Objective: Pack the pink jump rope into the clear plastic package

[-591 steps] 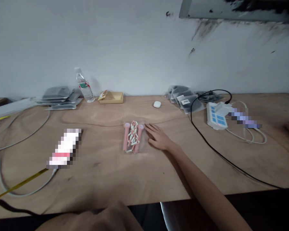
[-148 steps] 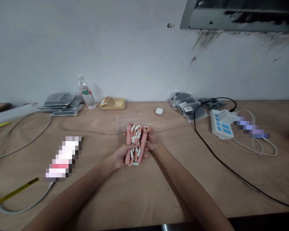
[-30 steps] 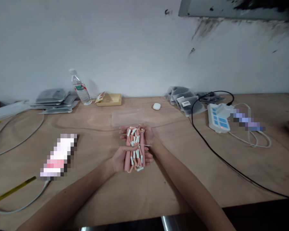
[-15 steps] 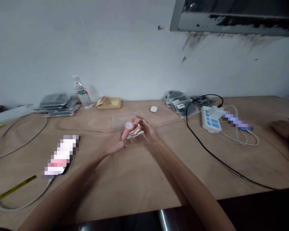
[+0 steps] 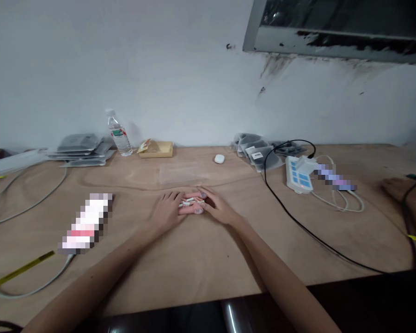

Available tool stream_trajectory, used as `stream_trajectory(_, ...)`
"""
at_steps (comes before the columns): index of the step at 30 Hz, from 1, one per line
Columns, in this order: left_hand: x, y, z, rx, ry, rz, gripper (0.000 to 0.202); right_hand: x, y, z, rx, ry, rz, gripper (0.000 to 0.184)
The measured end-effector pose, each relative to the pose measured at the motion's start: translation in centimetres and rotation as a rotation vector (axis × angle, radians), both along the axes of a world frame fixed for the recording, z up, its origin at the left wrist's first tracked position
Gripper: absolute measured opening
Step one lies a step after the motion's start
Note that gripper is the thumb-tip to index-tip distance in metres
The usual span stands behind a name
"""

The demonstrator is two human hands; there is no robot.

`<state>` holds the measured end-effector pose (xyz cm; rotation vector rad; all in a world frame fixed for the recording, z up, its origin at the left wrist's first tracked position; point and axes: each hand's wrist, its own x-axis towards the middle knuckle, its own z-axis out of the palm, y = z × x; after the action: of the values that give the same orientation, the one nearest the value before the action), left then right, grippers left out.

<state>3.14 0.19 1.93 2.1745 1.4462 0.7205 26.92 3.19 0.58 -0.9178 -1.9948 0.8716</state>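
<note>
Two pink, rounded pieces with pale round labels on their ends lie side by side low over the table; the nearer pink piece [image 5: 189,210] and the farther pink piece [image 5: 194,195] have small white sticks [image 5: 190,202] and thin pinkish strands between them. Their exact kind is too small to make out. My left hand [image 5: 167,210] is closed about the left ends, knuckles up. On the right, my right hand [image 5: 219,207] grips the other ends between fingers and thumb. A clear plastic bag [image 5: 182,173] lies flat just beyond.
At the back stand a water bottle [image 5: 118,134], a yellow box [image 5: 161,149] and a white case [image 5: 219,159]. Grey packets [image 5: 260,152] sit right of it. A phone [image 5: 86,222] is on the left. A power strip [image 5: 298,175], black cable [image 5: 291,217] and another person's hand [image 5: 395,189] are on the right.
Both hands have come down and nearer with the pink pieces. The pieces, tilted before, now lie level and sideways, and the plastic bag behind shows more fully.
</note>
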Motion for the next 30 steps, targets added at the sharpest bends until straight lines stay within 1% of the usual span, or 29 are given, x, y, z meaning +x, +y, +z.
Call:
stream_trajectory(4,-1.2,0.3,-0.2,0.066,-0.017,-0.146,0.062,0.2,-0.1,-0.3,0.058,-0.171,0.016,0.064)
stream_trajectory(7,-2.5,0.3,-0.6,0.145,0.094,-0.219,0.077,0.2,-0.4,-0.3,0.057,-0.317,0.004,0.073)
stream_trajectory(10,-3.7,0.0,-1.3,0.187,0.23,-0.214,0.081,0.2,-0.5,0.0,0.084,-0.394,-0.004,0.073)
stream_trajectory(13,-4.2,-0.4,-2.0,0.218,0.271,-0.182,0.077,0.5,-0.7,0.7,0.113,-0.425,0.022,0.072)
stream_trajectory(17,-3.1,-0.5,-2.3,0.268,0.289,-0.138,0.072,0.9,-0.9,1.1,0.116,-0.445,0.061,0.087)
stream_trajectory(20,-1.8,-0.2,-2.2,0.281,0.3,-0.114,0.071,0.9,-0.7,0.7,0.12,-0.443,0.065,0.092)
stream_trajectory(22,-1.1,0.0,-2.1,0.281,0.306,-0.103,0.07,0.7,-0.4,0.2,0.122,-0.447,0.068,0.09)
stream_trajectory(25,-0.6,0.4,-1.9,0.288,0.311,-0.098,0.068,0.6,0.2,-0.7,0.143,-0.464,0.058,0.081)
stream_trajectory(28,-0.3,0.5,-1.7,0.295,0.308,-0.107,0.063,0.4,0.4,-1.4,0.219,-0.474,0.009,0.074)
stream_trajectory(30,-0.3,0.5,-1.6,0.297,0.303,-0.108,0.062,0.4,0.5,-1.6,0.269,-0.492,0.013,0.073)
